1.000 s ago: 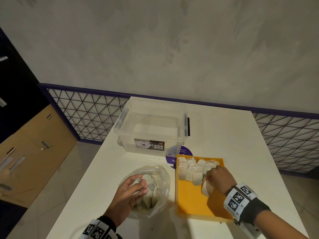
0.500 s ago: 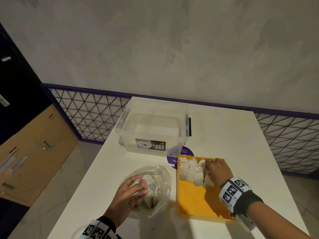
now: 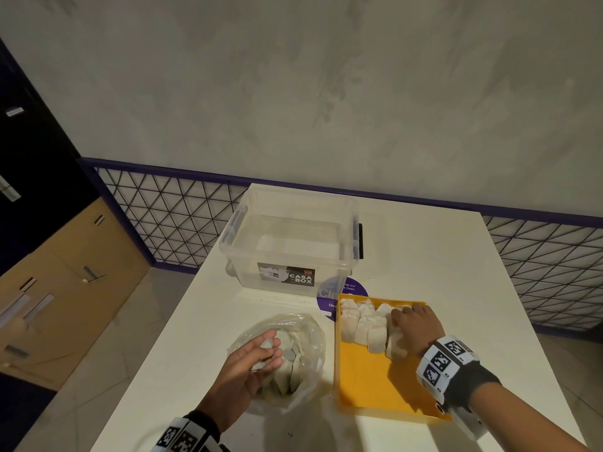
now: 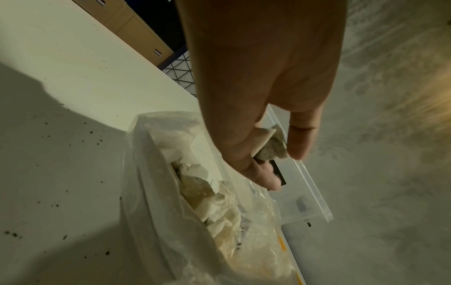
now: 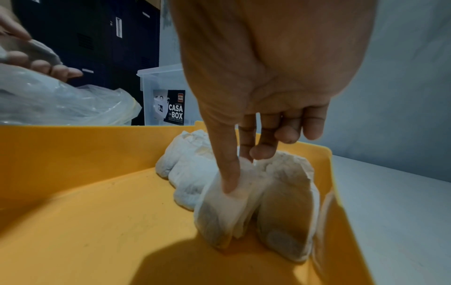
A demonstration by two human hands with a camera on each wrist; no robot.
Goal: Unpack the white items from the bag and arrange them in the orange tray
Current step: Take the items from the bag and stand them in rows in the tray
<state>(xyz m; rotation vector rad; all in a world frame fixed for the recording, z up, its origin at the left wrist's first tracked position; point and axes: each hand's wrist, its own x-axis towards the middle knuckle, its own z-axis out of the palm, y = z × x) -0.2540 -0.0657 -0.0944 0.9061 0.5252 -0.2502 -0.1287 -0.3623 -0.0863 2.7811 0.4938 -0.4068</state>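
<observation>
The orange tray (image 3: 375, 380) (image 5: 97, 212) lies on the white table, with a row of white sachets (image 3: 362, 324) (image 5: 190, 169) standing across its far end. My right hand (image 3: 399, 316) (image 5: 244, 167) is at the right end of that row, thumb and fingers pinching the top of one white sachet (image 5: 224, 208) that stands upright on the tray floor. To the tray's left the clear plastic bag (image 3: 303, 337) (image 4: 171, 192) holds several more sachets. My left hand (image 3: 267, 353) (image 4: 275, 152) hovers over the bag's mouth and pinches a white sachet (image 4: 270, 144).
A clear lidless storage box (image 3: 293, 243) with a black label stands behind the bag and tray. A purple round sticker (image 3: 354, 287) shows between box and tray. The table's left edge drops to the floor; a wire mesh fence runs behind.
My right hand has carried its sachet from the tray's middle to the far right, against the row. The left hand has stayed over the bag.
</observation>
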